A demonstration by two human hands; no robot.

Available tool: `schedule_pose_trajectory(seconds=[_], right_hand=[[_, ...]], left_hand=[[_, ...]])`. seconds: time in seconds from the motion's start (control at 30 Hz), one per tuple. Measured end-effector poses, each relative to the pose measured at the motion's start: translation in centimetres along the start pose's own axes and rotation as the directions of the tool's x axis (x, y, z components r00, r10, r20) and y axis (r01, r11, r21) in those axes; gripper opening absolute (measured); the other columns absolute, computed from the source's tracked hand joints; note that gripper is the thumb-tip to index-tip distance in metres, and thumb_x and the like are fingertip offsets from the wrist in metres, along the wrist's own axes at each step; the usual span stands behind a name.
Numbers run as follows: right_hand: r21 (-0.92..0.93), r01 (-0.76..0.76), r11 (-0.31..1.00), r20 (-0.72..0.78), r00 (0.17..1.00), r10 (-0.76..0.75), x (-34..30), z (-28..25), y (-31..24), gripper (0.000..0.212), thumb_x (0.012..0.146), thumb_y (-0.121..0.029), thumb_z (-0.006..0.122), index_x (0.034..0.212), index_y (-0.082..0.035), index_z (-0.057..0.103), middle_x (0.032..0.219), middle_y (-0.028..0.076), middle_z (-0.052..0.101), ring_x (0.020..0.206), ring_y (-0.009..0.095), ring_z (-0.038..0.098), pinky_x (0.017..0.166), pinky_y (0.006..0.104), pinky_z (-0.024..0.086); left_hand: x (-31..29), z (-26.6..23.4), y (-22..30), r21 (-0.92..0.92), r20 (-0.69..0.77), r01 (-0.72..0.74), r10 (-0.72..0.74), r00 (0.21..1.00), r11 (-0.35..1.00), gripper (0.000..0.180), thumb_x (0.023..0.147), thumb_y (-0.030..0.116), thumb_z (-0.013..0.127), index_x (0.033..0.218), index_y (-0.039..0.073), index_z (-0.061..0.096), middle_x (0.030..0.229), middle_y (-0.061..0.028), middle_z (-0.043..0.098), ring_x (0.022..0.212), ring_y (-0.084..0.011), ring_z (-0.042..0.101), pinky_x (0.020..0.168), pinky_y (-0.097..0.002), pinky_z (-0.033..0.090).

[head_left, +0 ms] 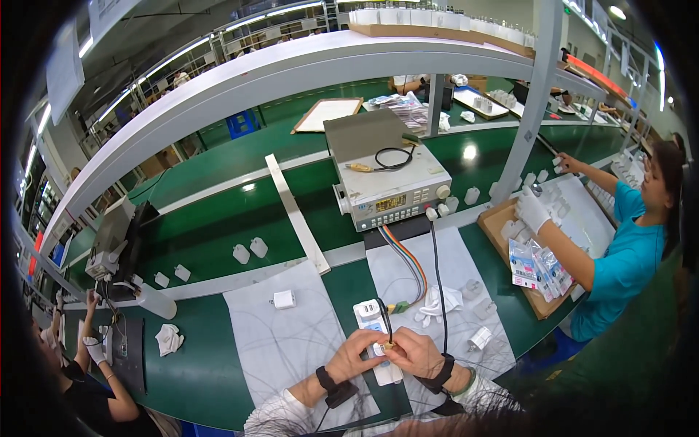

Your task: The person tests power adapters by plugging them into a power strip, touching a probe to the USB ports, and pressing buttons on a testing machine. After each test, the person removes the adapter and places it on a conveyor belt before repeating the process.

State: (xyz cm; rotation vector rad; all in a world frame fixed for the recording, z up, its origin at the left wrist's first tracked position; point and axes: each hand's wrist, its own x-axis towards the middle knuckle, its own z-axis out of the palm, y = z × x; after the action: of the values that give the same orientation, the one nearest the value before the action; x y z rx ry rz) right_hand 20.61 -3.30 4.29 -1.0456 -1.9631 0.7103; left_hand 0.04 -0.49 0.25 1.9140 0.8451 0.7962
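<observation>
Brass-coloured connector [388, 347] pinched in both hands [418, 355] — its black cable [387, 320] stretching lengthwise away from the person.

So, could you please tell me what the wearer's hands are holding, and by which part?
The left hand and right hand appear to pinch a black cable at its gold-coloured end with their fingertips, which partly hide it.

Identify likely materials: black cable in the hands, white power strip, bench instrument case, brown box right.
Black cable: probably rubber or plastic sheathing; dark, smooth-looking, bends in a curve.
White power strip: likely moulded plastic; smooth, evenly coloured.
Bench instrument: case possibly painted sheet metal, flat with crisp edges; could be plastic.
Brown box: likely cardboard; matte, thin tan walls.
</observation>
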Motion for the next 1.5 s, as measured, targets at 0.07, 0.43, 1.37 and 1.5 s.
schedule_pose_trajectory(seconds=[0.07,0.43,1.37,1.5], right_hand=[[-0.004,-0.011,1.000,0.013,1.000,0.011,0.0,-0.1,0.0,0.026,0.086,-0.017,0.068,0.107,-0.005,0.059,0.084,0.007,0.054,0.065,0.022,0.061,0.055,0.0305,0.048],[-0.003,-0.007,1.000,0.020,1.000,0.007,-0.1,0.0,0.2,0.026,0.085,-0.016,0.069,0.106,-0.005,0.059,0.084,0.007,0.053,0.065,0.022,0.061,0.055,0.0303,0.048],[0.104,0.106,0.989,-0.217,0.973,-0.081,2.8,-2.3,-1.7,0.015,0.085,-0.007,0.065,0.096,0.001,0.060,0.081,0.010,0.057,0.059,0.018,0.054,0.054,0.0252,0.043],[0.259,-0.028,0.966,-0.160,0.985,0.071,3.9,-2.2,-2.0,0.011,0.085,-0.005,0.063,0.090,0.003,0.058,0.082,0.010,0.058,0.059,0.014,0.052,0.055,0.0246,0.041]], left_hand=[[0.1,0.0,0.1,-0.007,-0.002,-0.005,0.005,1.000,1.000,0.048,0.075,0.015,0.078,0.119,0.007,0.059,0.113,-0.0101,0.061,0.111,-0.0284,0.055,0.096,-0.0365,0.045],[0.2,0.0,0.3,-0.005,0.003,-0.018,0.018,1.000,1.000,0.048,0.076,0.015,0.078,0.119,0.008,0.059,0.114,-0.0090,0.061,0.110,-0.0282,0.055,0.095,-0.0363,0.046],[0.3,0.0,0.6,-0.010,0.058,0.036,-0.036,0.998,0.999,0.047,0.076,0.010,0.078,0.120,0.007,0.060,0.115,-0.0098,0.059,0.112,-0.0257,0.052,0.095,-0.0347,0.044],[0.3,-0.2,0.0,0.017,0.069,-0.013,0.012,0.998,1.000,0.048,0.076,0.012,0.078,0.120,0.007,0.060,0.115,-0.0097,0.060,0.112,-0.0265,0.052,0.095,-0.0353,0.044]])
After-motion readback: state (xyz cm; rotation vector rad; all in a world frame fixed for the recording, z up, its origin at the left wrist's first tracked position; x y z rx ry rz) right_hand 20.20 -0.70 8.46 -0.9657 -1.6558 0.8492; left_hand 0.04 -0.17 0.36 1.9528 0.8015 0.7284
